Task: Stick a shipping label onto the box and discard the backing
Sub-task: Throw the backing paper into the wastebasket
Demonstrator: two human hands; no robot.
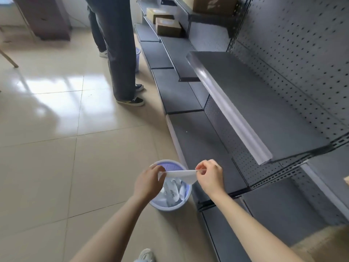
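Observation:
A white sheet of label backing [181, 175] is stretched between both hands right above a lilac waste bin [166, 206] on the floor. My left hand [150, 181] pinches its left end, and my right hand [208, 175] pinches its right end. The sheet sags a little in the middle. Inside the bin lie several crumpled white papers [172, 191]. A brown cardboard box [324, 244] shows at the lower right corner, partly cut off by the frame edge.
Grey metal shelving [245, 103] with a pegboard back runs along the right. Cardboard boxes [168, 26] sit on the far shelves. Another person's legs [120, 53] stand on the tiled floor ahead, next to a second lilac bin [137, 53].

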